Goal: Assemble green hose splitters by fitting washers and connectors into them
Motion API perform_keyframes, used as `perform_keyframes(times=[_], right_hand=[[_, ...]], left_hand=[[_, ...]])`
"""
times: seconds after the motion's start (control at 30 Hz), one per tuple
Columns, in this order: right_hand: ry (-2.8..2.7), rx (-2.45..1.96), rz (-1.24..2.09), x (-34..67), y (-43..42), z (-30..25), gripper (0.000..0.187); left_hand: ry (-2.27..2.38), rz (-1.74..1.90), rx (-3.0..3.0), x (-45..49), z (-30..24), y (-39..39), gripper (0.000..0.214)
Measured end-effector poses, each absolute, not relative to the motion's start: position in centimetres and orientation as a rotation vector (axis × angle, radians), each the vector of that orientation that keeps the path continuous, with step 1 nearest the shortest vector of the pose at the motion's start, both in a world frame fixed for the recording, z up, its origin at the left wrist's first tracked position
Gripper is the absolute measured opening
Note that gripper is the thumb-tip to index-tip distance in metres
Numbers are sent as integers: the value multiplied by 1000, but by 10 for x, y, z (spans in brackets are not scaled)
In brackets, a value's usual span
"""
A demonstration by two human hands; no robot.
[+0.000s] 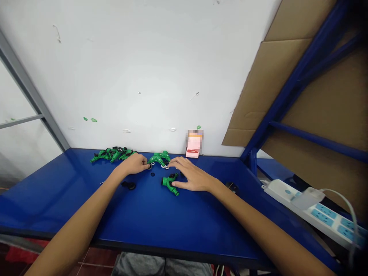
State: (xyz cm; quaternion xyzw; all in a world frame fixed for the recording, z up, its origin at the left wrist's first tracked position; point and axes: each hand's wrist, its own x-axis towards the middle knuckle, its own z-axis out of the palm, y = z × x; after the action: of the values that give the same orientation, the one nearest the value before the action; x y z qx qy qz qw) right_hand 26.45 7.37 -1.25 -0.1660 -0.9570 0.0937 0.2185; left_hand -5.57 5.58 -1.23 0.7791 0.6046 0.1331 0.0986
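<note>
My left hand (137,164) is closed in a pinch at the back of the table, with a small dark ring (149,167) at its fingertips. Spread above the table, my right hand (194,176) has its forefinger beside small white rings (163,166). Its thumb overlaps a green Y-shaped hose connector (166,181); whether it touches the connector, I cannot tell. Between the hands lies a small black washer (152,174). Behind them rest more green connectors (157,158). A black round part (131,186) lies near my left wrist.
A pile of green and black connectors (116,154) sits at the back left against the white wall (161,69). A pink-and-white box (193,147) leans there too. At the right are a power strip (301,209) and a blue metal frame (287,92) with cardboard.
</note>
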Motion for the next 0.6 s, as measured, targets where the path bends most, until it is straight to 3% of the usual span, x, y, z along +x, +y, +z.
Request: perform_keyframes(times=[0.13,0.43,0.6], right_hand=[[-2724,-420,346,264,78,-22,63],[-2706,-523,450,259,75,-24,45],[-2573,-516,596,257,77,-28,50]], left_hand=[[1781,409,2317,-59,-12,56,44],[1821,326,2301,-62,-9,56,47],[1683,723,2301,-44,3,44,48]])
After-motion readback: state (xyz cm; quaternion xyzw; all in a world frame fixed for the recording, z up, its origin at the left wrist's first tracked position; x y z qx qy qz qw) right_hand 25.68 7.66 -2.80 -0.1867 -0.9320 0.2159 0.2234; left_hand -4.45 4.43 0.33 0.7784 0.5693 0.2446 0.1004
